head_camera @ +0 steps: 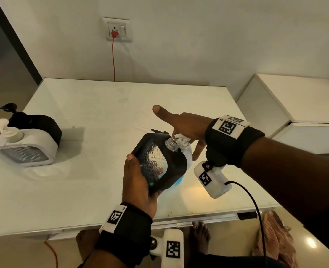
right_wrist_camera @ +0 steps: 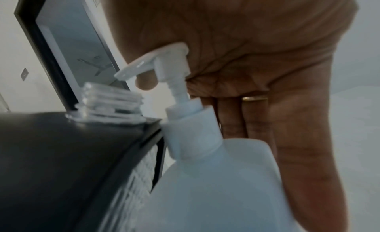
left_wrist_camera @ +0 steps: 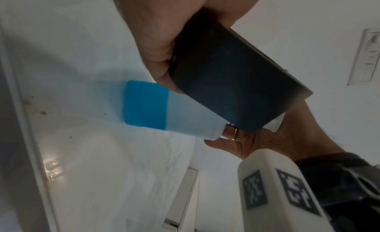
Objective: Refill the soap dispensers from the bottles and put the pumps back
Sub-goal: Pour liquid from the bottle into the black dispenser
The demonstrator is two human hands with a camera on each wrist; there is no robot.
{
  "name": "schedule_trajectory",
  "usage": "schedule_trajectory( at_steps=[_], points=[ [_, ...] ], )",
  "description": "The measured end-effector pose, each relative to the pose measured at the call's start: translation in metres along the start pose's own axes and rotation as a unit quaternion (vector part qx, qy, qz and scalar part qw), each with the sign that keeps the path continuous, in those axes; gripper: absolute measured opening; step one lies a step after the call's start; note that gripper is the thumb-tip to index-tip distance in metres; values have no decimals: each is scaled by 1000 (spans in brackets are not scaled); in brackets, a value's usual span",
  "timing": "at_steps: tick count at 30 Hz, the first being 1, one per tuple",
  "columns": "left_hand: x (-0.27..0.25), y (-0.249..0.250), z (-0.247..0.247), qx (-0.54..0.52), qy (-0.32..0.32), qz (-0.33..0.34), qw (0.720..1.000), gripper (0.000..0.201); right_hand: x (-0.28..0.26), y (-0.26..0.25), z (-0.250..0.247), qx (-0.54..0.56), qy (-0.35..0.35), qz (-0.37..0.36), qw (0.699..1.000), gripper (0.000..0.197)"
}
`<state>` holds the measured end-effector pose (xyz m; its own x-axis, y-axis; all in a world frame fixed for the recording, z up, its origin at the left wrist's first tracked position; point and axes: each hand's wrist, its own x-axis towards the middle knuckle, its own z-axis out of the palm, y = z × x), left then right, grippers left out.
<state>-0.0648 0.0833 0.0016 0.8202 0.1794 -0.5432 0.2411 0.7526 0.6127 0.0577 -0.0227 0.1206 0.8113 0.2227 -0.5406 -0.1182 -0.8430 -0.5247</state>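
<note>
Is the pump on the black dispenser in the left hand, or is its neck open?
Open. The black dispenser shows a bare clear threaded neck with no pump screwed on; the left hand holds it tilted.

Left hand (left_wrist_camera: 164,40) around black dispenser (left_wrist_camera: 236,79), beside blue-banded bottle (left_wrist_camera: 174,112)

Tilted, pumpless black dispenser (head_camera: 159,163) against white, blue-bottomed bottle (left_wrist_camera: 172,113)
</note>
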Motion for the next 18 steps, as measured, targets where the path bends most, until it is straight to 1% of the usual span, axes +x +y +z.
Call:
schedule_trajectory(
  at_steps=[3, 4, 6, 7, 9, 13, 14, 16, 17, 18],
  points=[
    [0, 0, 0, -3, 0, -1, 1000, 50, 1, 0, 3, -23, 16, -5, 1000, 110],
    [0, 0, 0, -3, -1, -1, 1000, 49, 3, 1, 4, -38, 29, -13, 999, 108],
    [0, 1, 1, -3, 1, 1, 1000, 48, 6, 2, 7, -64, 63, -25, 996, 89],
    [-1, 2, 1, -3, 1, 3, 1000, 46, 6, 2, 8, -70, 72, -26, 995, 83],
    [-1, 2, 2, -2, 1, 5, 1000, 45, 6, 2, 6, -67, 76, -24, 995, 81],
    [0, 3, 1, -3, -2, 5, 1000, 48, 4, 0, 5, -46, 46, -20, 998, 92],
    [0, 3, 1, -2, -3, 4, 1000, 48, 2, -1, 4, -37, 37, -20, 998, 99],
    [1, 3, 1, 0, -5, 5, 1000, 47, 1, 0, 3, -29, 26, -15, 999, 120],
    [1, 3, 1, -1, -6, 5, 1000, 47, 2, 0, 3, -34, 29, -12, 999, 123],
    [1, 3, 1, 0, -7, 4, 1000, 47, 3, 1, 4, -43, 36, -16, 998, 119]
  ],
)
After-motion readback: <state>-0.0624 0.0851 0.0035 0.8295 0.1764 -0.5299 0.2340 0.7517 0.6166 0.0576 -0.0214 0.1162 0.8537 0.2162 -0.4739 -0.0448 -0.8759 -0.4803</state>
